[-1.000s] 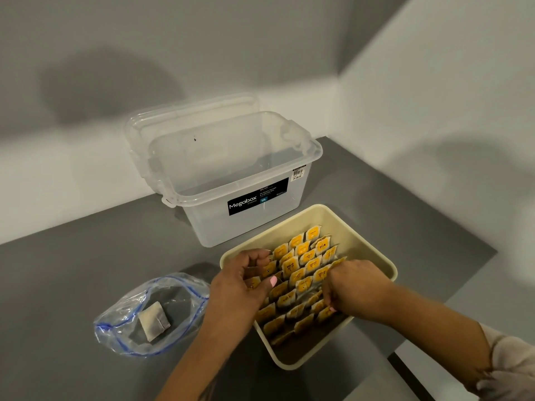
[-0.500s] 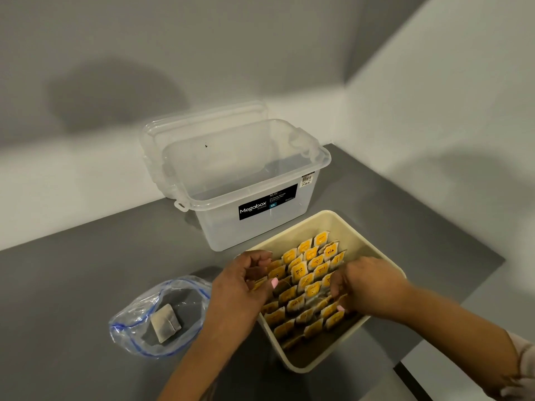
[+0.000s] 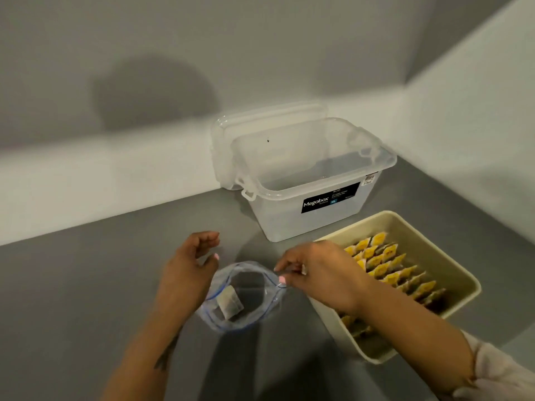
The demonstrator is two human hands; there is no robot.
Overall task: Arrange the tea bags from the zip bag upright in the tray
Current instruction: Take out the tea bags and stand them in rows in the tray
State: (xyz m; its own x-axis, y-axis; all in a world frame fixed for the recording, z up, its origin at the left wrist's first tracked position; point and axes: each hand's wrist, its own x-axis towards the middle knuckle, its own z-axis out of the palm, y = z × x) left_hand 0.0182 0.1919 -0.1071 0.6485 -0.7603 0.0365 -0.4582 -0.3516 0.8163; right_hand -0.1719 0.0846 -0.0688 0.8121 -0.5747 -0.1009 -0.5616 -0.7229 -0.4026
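A clear zip bag (image 3: 249, 314) with a blue seal lies open on the grey table, one tea bag (image 3: 230, 304) left inside it. My right hand (image 3: 315, 273) pinches the bag's right rim. Beside the left rim hovers my left hand (image 3: 188, 270), its fingers loosely curled and holding nothing. To the right, a cream tray (image 3: 451, 256) holds several tea bags with yellow tags (image 3: 382, 264) standing upright in rows; my right forearm hides part of them.
An open clear plastic storage box (image 3: 307, 218) with a Megabox label stands behind the tray, its lid (image 3: 260, 123) leaning against the wall. Walls close the corner at the back and right. The table's right edge runs past the tray.
Both hands have left the tray and moved left to the zip bag. My right hand now pinches the bag's rim, and the view has shifted left.
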